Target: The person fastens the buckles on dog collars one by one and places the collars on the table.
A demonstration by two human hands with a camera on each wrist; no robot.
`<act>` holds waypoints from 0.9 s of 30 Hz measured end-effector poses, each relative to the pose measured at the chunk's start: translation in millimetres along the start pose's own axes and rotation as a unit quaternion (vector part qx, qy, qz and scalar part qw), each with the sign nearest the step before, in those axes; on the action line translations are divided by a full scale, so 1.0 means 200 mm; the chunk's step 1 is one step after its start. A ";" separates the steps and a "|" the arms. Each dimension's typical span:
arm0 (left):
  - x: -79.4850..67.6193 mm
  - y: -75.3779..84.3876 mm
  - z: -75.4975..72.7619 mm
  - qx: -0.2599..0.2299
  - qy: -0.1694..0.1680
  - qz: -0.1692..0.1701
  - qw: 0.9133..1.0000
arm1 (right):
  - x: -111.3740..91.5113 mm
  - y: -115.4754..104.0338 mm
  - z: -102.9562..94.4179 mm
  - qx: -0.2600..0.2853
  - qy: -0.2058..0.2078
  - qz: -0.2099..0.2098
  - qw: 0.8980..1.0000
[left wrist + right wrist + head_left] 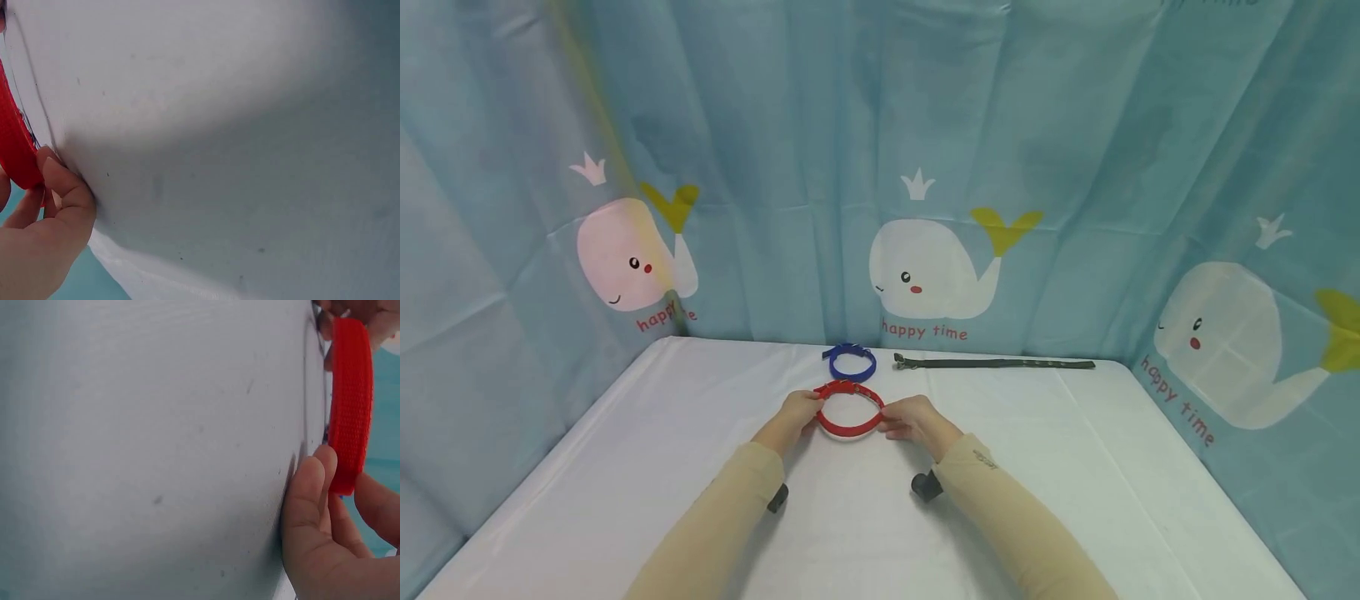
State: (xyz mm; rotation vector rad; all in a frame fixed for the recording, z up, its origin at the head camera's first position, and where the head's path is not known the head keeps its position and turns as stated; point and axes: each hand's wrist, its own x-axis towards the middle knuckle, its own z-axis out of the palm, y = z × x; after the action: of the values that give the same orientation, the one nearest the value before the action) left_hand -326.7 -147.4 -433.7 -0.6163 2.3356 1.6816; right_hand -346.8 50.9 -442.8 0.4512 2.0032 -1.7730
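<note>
A red pet collar (848,431) forms a buckled loop near the middle of the white table, its buckle on the far side. My left hand (797,413) pinches its left side, and my right hand (917,418) pinches the right side between thumb and fingers. In the right wrist view the woven red band (351,403) stands on edge, with the right hand (331,519) at its near end and the left hand at the far end. The left wrist view catches the left hand (53,231) gripping the band (15,144) at the frame's left edge.
Just behind the red loop lies a blue collar (853,377), also looped. A dark green collar (1000,363) is stretched straight along the back right of the table (1037,500). Beyond the table's back edge hangs a light blue curtain (805,275) printed with whales.
</note>
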 end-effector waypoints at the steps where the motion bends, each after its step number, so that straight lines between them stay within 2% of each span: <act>1: 0.00 0.00 0.00 0.003 -0.003 0.000 1.000 | 0.00 0.00 0.00 -0.001 0.001 0.001 1.000; 9: 0.03 -0.02 0.00 0.037 -0.019 0.022 0.999 | 0.03 -0.01 -0.01 -0.023 -0.008 0.015 1.000; 16: 0.04 -0.06 0.00 0.101 -0.015 0.048 0.994 | 0.05 0.00 -0.02 -0.044 -0.021 0.011 0.999; 22: 0.03 -0.06 -0.01 0.101 -0.017 0.038 0.994 | 0.04 -0.01 -0.01 -0.045 -0.022 0.007 0.999; 27: 0.02 -0.08 -0.02 0.100 -0.018 0.050 0.994 | 0.04 0.00 -0.01 -0.040 -0.020 0.006 0.999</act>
State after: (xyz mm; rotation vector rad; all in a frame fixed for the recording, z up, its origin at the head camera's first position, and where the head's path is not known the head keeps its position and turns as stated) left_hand -322.5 -155.5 -448.0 -0.4347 2.5054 1.4564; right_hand -353.3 52.9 -447.1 0.3971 2.0304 -1.6763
